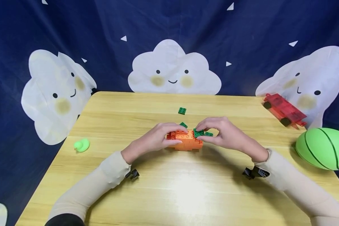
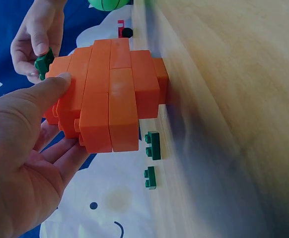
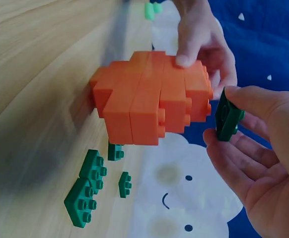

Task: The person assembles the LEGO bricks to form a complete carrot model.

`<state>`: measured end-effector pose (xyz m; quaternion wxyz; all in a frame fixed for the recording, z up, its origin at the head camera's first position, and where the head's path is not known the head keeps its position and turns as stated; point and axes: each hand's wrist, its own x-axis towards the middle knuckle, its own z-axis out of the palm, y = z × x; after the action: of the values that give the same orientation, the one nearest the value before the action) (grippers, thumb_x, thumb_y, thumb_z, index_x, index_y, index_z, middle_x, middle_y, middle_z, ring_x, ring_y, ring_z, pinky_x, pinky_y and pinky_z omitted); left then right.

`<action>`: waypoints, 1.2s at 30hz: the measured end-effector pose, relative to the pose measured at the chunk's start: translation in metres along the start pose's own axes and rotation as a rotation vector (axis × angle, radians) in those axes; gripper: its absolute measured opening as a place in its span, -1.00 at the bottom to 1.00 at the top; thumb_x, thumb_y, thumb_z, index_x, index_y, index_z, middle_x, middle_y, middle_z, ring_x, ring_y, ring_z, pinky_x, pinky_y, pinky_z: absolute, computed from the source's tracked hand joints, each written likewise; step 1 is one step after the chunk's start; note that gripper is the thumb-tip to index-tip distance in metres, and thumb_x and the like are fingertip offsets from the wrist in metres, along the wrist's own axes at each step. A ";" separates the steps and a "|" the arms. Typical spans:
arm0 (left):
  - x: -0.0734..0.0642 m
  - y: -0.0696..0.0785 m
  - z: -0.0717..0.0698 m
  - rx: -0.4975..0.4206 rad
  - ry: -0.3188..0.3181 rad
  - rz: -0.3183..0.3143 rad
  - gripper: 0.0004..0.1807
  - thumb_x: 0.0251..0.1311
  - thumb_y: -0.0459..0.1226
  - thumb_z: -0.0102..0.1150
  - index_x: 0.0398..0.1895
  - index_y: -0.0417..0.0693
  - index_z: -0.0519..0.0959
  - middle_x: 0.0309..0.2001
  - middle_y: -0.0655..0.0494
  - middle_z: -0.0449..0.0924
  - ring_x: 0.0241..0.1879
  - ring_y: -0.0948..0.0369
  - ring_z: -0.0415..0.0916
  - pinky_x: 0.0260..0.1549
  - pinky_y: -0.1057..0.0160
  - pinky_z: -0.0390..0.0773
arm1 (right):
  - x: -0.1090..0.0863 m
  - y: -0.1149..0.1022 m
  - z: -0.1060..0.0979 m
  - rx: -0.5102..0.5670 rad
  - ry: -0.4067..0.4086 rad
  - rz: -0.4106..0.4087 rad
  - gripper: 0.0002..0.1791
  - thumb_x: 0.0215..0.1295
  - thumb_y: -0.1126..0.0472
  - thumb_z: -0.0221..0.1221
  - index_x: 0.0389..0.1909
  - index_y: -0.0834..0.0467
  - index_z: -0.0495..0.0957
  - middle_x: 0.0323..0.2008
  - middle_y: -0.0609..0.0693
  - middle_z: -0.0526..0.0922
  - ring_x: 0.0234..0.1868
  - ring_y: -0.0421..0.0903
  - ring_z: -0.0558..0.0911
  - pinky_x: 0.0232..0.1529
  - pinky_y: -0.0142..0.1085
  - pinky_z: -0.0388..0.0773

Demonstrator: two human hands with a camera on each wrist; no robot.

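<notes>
Beneath the fingers [image 1: 173,127] spreads a pale wood-grain counter [image 1: 124,110], with a white glare [image 1: 189,191] on the near side of them. Beyond the fingers and to both sides hangs dark-blue cloth [image 1: 107,18], printed with smiling white clouds [image 1: 172,64] and small white triangles [image 1: 230,6].

In the head view, the left hand [image 1: 155,139] hides part of the orange brick model [image 1: 188,145], the right hand [image 1: 228,135] covers part of the green piece [image 1: 198,133] it pinches, and we find the red toy car [image 1: 285,110] smeared and the green ball [image 1: 323,149] clipped by the right edge. In the right wrist view, we see a loose green brick [image 3: 115,152] partly hidden behind the orange brick model, and a bright green toy [image 3: 150,11] cropped at the top, too blurred to make out.
</notes>
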<state>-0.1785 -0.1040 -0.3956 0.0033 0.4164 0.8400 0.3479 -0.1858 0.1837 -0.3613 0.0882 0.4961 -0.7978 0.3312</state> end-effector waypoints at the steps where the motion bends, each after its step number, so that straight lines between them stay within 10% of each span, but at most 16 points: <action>1: 0.000 0.000 0.000 -0.001 -0.001 0.002 -0.60 0.30 -0.15 0.39 0.20 0.13 0.62 0.20 0.17 0.68 0.17 0.26 0.63 0.19 0.23 0.63 | 0.000 -0.002 0.001 -0.015 0.003 -0.003 -0.76 0.12 0.28 0.51 -0.18 0.07 0.75 -0.16 -0.08 0.81 -0.13 -0.17 0.77 -0.19 -0.42 0.69; 36: 0.002 -0.002 -0.002 -0.054 -0.007 0.039 -0.60 0.26 -0.23 0.42 0.16 0.06 0.64 0.09 0.21 0.72 0.02 0.34 0.64 0.08 0.35 0.64 | 0.014 -0.009 0.004 0.024 -0.135 0.059 -0.93 0.25 0.32 0.39 -0.36 0.10 0.71 -0.20 0.01 0.81 -0.23 -0.16 0.78 -0.18 -0.22 0.76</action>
<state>-0.1816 -0.1042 -0.3943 0.0106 0.4336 0.8221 0.3688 -0.1840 0.1685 -0.3544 0.0185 0.4948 -0.8120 0.3089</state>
